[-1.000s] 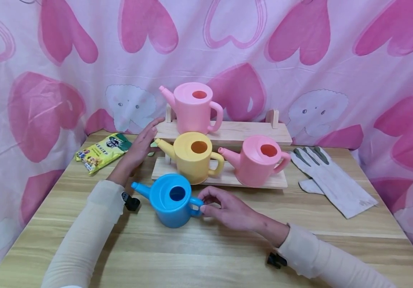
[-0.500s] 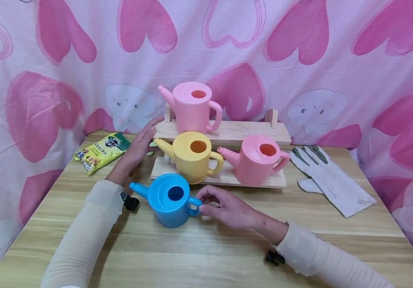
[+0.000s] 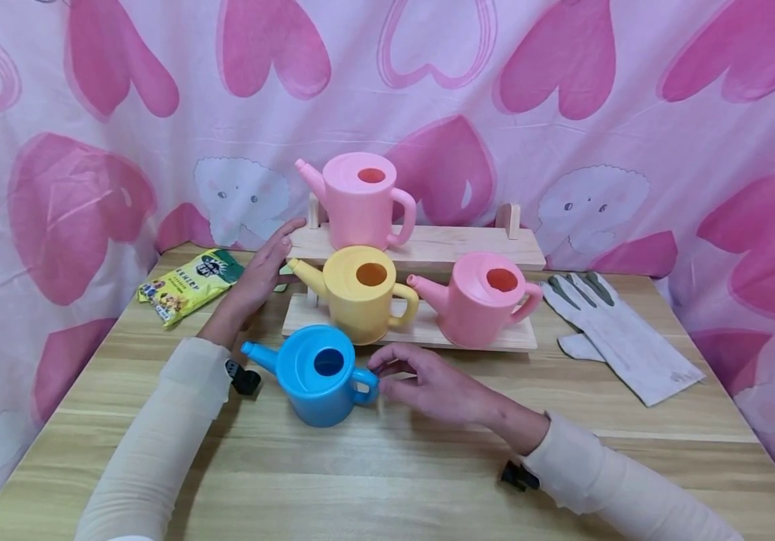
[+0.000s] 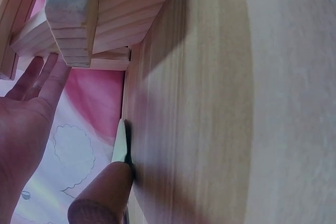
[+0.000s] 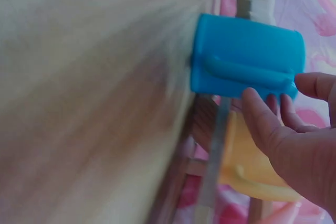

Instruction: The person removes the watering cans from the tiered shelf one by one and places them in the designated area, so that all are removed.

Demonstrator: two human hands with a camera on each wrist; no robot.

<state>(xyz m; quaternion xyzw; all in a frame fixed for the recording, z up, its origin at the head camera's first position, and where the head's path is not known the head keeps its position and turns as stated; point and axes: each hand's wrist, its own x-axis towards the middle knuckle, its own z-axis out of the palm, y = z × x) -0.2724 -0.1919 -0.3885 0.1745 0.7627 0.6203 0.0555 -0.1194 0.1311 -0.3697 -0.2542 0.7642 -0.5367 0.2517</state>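
Observation:
A blue watering can (image 3: 317, 376) stands upright on the table before a two-tier wooden shelf (image 3: 455, 246). My right hand (image 3: 438, 387) is at its handle; the right wrist view shows thumb and fingers apart, the fingertips close to or touching the handle (image 5: 247, 72). My left hand (image 3: 262, 274) rests with extended fingers against the shelf's left end, seen also in the left wrist view. On the lower tier are a yellow watering can (image 3: 360, 300) and a pink one (image 3: 478, 304). Another pink watering can (image 3: 360, 203) stands on the upper tier.
A yellow-green snack bag (image 3: 191, 285) lies left of the left hand. Grey-white gloves (image 3: 620, 338) lie at the right. Beside the left hand is a tool with a rounded wooden handle (image 4: 102, 195) and a pale green part. A pink heart-patterned curtain (image 3: 441, 135) hangs behind.
My right hand has loosened from the blue watering can's handle and shifted slightly right, its fingers parting. The blue watering can stays in place, and my left hand stays at the shelf.

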